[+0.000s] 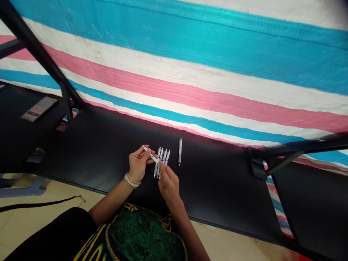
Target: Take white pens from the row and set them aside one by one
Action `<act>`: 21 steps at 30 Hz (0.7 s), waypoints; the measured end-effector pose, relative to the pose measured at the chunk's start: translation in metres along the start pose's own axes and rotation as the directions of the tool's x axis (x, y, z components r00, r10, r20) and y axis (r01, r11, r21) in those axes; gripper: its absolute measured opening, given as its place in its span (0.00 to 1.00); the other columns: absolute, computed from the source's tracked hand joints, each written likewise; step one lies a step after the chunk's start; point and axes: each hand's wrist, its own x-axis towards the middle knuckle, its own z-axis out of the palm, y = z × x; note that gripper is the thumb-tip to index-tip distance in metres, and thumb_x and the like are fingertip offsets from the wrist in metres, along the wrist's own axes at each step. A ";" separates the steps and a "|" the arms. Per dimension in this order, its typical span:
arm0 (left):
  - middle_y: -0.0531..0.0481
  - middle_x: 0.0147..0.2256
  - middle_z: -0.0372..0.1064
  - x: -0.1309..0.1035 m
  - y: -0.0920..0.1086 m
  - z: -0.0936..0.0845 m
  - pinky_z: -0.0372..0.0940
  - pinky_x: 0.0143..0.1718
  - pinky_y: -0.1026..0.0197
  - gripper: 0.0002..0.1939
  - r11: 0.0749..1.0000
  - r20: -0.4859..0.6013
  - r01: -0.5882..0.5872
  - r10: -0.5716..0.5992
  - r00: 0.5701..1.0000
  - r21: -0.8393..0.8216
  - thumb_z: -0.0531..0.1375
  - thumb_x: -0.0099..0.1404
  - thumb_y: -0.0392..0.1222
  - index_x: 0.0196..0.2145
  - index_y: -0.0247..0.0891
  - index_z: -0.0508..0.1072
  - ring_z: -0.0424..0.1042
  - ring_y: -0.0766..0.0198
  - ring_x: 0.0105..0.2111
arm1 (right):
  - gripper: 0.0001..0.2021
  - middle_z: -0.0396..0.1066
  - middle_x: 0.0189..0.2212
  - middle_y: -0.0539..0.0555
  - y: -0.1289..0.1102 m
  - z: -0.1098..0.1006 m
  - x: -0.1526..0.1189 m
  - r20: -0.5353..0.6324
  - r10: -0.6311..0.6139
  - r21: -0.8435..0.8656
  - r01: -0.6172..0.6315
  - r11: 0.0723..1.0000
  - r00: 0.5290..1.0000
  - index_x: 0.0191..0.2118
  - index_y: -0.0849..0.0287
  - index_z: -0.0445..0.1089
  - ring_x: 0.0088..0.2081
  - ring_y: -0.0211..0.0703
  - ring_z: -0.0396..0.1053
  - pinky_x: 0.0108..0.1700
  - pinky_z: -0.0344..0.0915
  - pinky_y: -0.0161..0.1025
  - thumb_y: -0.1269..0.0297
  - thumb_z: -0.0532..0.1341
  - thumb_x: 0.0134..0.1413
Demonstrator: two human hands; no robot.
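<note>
Black tabletop runs under a striped sheet of blue, pink and white. On it lie a row of white pens and – a little apart to their right – a single pen. Left hand and right hand both pinch one white pen just beside the row's left end.

Pen tips too small to tell (card print too).
</note>
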 end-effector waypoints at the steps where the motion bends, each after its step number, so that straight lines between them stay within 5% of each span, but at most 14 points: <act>1: 0.45 0.35 0.77 0.001 -0.002 -0.001 0.76 0.35 0.56 0.23 1.000 -0.025 0.011 -0.011 1.000 -0.024 0.70 0.57 0.47 0.46 0.34 0.72 0.79 0.58 0.33 | 0.23 0.74 0.44 0.61 0.001 0.000 0.001 -0.010 -0.029 -0.021 0.029 0.999 1.000 0.61 0.55 0.68 0.43 0.48 0.73 0.46 0.73 0.47 0.74 0.50 0.63; 5: 0.45 0.35 0.76 0.005 -0.004 -0.005 0.75 0.36 0.58 0.24 0.997 -0.083 0.008 -0.015 0.996 -0.078 0.71 0.55 0.47 0.45 0.33 0.72 0.79 0.59 0.33 | 0.21 0.74 0.47 0.60 -0.004 -0.001 0.009 -0.020 0.129 0.125 -0.126 0.984 0.991 0.61 0.56 0.67 0.46 0.50 0.73 0.49 0.73 0.47 0.64 0.59 0.63; 8: 0.45 0.35 0.77 0.006 -0.004 -0.007 0.75 0.37 0.57 0.24 0.996 -0.079 0.005 -0.012 0.997 -0.090 0.72 0.55 0.47 0.45 0.33 0.72 0.79 0.58 0.33 | 0.16 0.76 0.39 0.56 -0.010 -0.002 0.013 0.045 0.272 0.307 -0.272 0.912 0.961 0.56 0.57 0.72 0.35 0.43 0.75 0.38 0.74 0.41 0.62 0.57 0.65; 11: 0.45 0.35 0.77 0.006 -0.004 -0.007 0.75 0.37 0.56 0.24 0.995 -0.081 0.002 -0.010 0.997 -0.103 0.71 0.56 0.47 0.45 0.34 0.72 0.79 0.58 0.33 | 0.11 0.75 0.42 0.56 -0.014 -0.004 0.015 -0.012 0.260 0.334 -0.242 0.911 0.965 0.49 0.54 0.77 0.42 0.45 0.74 0.45 0.73 0.42 0.64 0.61 0.62; 13: 0.45 0.35 0.77 0.006 -0.005 -0.008 0.75 0.38 0.56 0.23 0.994 -0.090 -0.005 -0.005 0.996 -0.111 0.71 0.56 0.47 0.45 0.34 0.72 0.79 0.58 0.34 | 0.16 0.72 0.49 0.58 -0.015 -0.004 0.014 -0.046 0.279 0.350 -0.246 0.904 0.959 0.53 0.53 0.74 0.48 0.48 0.73 0.50 0.72 0.45 0.64 0.64 0.59; 17: 0.45 0.35 0.77 0.007 -0.007 -0.009 0.75 0.39 0.56 0.23 0.993 -0.095 -0.009 -0.002 0.995 -0.114 0.71 0.56 0.46 0.45 0.34 0.72 0.79 0.59 0.33 | 0.13 0.75 0.41 0.57 -0.016 -0.004 0.013 0.006 0.372 0.414 -0.340 0.844 0.928 0.52 0.54 0.75 0.38 0.44 0.75 0.41 0.74 0.43 0.62 0.61 0.63; 21: 0.45 0.35 0.77 0.007 -0.007 -0.008 0.74 0.39 0.56 0.23 0.993 -0.100 -0.014 0.002 0.995 -0.115 0.71 0.56 0.46 0.45 0.34 0.72 0.79 0.59 0.33 | 0.11 0.73 0.49 0.58 -0.017 -0.006 0.013 -0.040 0.326 0.399 -0.284 0.872 0.944 0.47 0.54 0.77 0.47 0.48 0.73 0.48 0.73 0.45 0.63 0.65 0.59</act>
